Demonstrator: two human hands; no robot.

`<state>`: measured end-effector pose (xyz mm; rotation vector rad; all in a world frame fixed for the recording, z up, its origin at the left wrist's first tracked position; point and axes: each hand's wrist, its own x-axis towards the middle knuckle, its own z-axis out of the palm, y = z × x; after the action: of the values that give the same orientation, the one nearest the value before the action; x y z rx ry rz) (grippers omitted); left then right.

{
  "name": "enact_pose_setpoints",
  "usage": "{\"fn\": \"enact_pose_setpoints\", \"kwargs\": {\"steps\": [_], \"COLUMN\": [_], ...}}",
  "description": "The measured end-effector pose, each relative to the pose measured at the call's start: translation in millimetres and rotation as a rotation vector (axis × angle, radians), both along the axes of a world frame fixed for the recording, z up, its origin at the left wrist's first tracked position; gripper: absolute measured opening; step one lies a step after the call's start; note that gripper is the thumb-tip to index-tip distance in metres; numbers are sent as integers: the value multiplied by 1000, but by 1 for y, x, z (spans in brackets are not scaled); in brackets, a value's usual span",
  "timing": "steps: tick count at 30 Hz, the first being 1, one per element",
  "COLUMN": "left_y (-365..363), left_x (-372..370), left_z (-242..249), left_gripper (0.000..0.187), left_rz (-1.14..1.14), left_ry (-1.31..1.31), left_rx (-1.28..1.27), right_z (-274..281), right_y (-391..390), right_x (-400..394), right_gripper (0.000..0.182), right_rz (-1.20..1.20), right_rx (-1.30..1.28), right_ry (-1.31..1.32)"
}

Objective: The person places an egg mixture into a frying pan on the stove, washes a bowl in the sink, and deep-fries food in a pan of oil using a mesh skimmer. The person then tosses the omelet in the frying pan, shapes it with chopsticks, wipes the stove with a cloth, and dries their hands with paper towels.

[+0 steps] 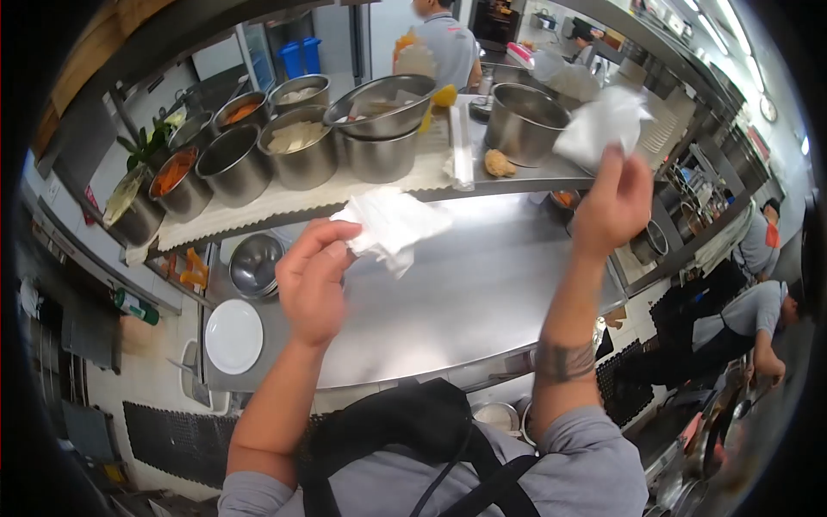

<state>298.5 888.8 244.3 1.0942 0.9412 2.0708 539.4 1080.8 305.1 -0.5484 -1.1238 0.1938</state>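
My left hand (314, 280) is closed, pinching a crumpled white paper towel (392, 226) between thumb and fingers above the steel counter (457, 302). Raised higher and to the right, my right hand (616, 202) grips a second white paper towel (603, 125), slightly smeared by motion. That one hangs in front of the shelf's right part, near a deep steel pot (524, 129) and a small brown lump (500, 163). Below my left hand, a white plate (234, 336) lies on the counter beside stacked steel bowls (256, 265).
Several steel containers of food, including sliced pale pieces (297, 138) and orange strips (175, 172), line the shelf (388, 191). A wide steel colander (379, 105) rests on another pot. One person (448, 47) stands behind the shelf; another person (732, 332) bends at the right.
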Motion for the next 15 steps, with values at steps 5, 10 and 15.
{"fn": "enact_pose_setpoints", "kwargs": {"steps": [5, 10, 15], "left_y": [-35, -83, -170], "left_x": [-11, -59, -96], "left_z": [2, -18, -28], "left_gripper": [35, 42, 54], "left_rz": [25, 159, 141], "left_ry": [-91, -97, -274], "left_rx": [-80, -36, 29], "right_z": [57, 71, -14], "right_y": [95, 52, -150], "right_x": [-17, -49, -144], "right_gripper": [28, 37, 62], "right_rz": [-281, -44, 1204], "right_rx": [-73, -229, -448], "right_ry": [-818, -745, -1120]}}
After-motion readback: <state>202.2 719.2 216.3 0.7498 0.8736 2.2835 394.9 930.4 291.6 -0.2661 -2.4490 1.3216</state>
